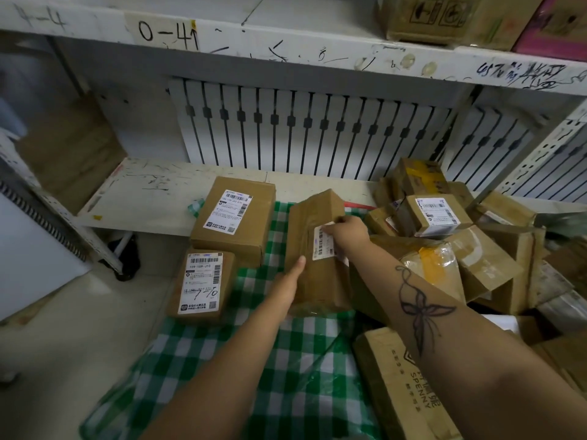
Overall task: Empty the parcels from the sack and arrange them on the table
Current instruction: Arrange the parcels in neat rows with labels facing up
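The brown parcel (317, 249) lay lengthwise on the green-and-white checked sack (286, 360), which was spread out in front of the white bench (152, 188), its far end reaching the bench's front edge. Both grips were on the parcel. The left grip (290, 281) was flat, fingers straight and together, pressed against the parcel's left side and clasping nothing. The right grip (346, 231) sat on the parcel's top face with its fingers curled down onto the white barcode label (324, 242); it held the parcel there, though from where I stood it was too blurred to say whether the fingertips pinched the label's edge or only bore down on it.

To the left, a larger labelled parcel (233, 217) lay across the bench's front edge, just beside the held one. A smaller labelled parcel (201, 285) with handwriting on its label lay nearer, at the sack's left edge. At the right end of the bench a heap of parcels (476, 249) was piled loosely, some tilted. A long printed carton (403, 385) lay on the sack's near right side. Behind the bench stood a white radiator (317, 131), under a scribbled shelf (286, 42).
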